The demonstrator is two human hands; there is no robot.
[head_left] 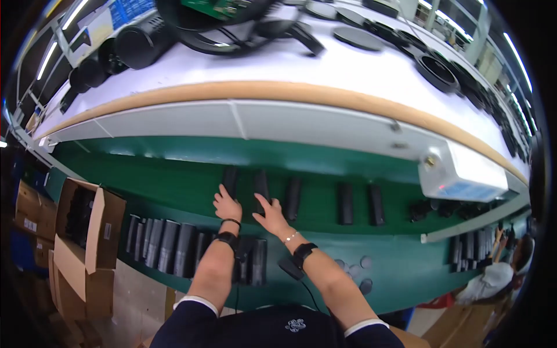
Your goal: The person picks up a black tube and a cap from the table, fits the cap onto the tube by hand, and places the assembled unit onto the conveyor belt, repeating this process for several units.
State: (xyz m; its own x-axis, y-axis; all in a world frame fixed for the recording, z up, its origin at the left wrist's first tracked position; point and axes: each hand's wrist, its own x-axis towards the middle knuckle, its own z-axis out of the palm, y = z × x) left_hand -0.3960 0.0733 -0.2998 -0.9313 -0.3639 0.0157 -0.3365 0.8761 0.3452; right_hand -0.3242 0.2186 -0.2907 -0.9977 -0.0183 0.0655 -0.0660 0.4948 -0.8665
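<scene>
Several black cylinders lie in a spaced row on the green shelf under the worktable. My left hand (228, 207) is at the near end of the leftmost cylinder (231, 176), its fingers spread and one fingertip against the side. Beside it, my right hand (274, 218) reaches the near end of the second cylinder (261, 182). Its fingers are apart, and the thumb side overlaps the cylinder's edge. Neither hand appears closed around a cylinder. A third black cylinder (293, 198) lies just right of my right hand.
Two more cylinders lie farther right, past them a white box (461, 174) under the table edge. Dark cylinders (169, 246) line the near left; round discs (354, 270) lie near right. An open carton (90, 223) stands left. Another person (490, 281) works far right.
</scene>
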